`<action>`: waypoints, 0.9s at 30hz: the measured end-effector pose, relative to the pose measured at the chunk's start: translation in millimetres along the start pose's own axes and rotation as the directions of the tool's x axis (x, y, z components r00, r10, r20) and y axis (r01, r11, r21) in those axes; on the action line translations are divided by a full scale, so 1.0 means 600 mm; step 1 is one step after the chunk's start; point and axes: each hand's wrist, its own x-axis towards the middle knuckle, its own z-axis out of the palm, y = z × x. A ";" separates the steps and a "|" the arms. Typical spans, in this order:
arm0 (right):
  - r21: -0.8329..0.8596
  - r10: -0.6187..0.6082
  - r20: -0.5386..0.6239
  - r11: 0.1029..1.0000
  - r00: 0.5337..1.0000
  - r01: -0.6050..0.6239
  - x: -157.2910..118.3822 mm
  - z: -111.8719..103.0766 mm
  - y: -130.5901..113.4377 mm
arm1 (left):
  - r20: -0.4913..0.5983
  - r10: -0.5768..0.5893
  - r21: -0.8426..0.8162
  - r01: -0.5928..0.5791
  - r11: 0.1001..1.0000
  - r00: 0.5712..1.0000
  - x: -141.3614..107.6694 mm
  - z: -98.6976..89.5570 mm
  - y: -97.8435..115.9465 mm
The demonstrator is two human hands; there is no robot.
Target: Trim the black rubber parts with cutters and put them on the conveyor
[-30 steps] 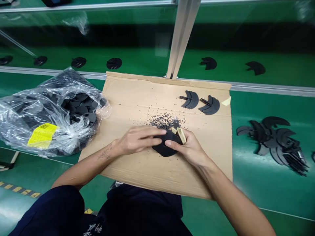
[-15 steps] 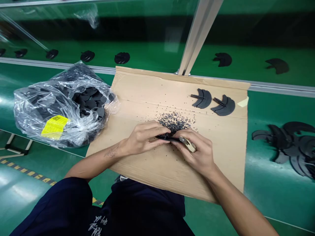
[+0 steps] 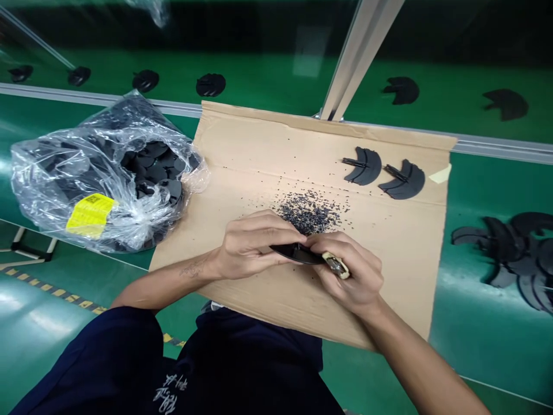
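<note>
My left hand [image 3: 253, 245] is closed on one end of a thin, curved black plastic part [image 3: 298, 252], fingers above and thumb side below. My right hand [image 3: 352, 268] grips a short cream-coloured hand tool with a metal core [image 3: 336, 265], its working end hidden by the fingers. The fingertips of the right hand also touch the part's right end, and both hands meet over it. Just beyond them lies a heap of tiny black plastic scraps [image 3: 309, 210] on a cardboard sheet [image 3: 242, 138].
Two black fan-shaped parts [image 3: 364, 166] lie at the cardboard's back right. A clear plastic bag [image 3: 47, 173] full of black pieces stands on the left. More curved black parts [image 3: 525, 253] are piled on the green bench at right. A metal post [image 3: 358, 52] rises behind.
The black part has tilted, showing more of its broad face. My right hand has turned, so the tool's metal end now faces me. The view has shifted slightly.
</note>
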 end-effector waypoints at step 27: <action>-0.158 0.225 0.122 0.966 0.967 -0.205 0.018 -0.035 0.022 | 0.094 -0.235 -0.105 0.244 0.964 0.967 0.000 -0.008 -0.022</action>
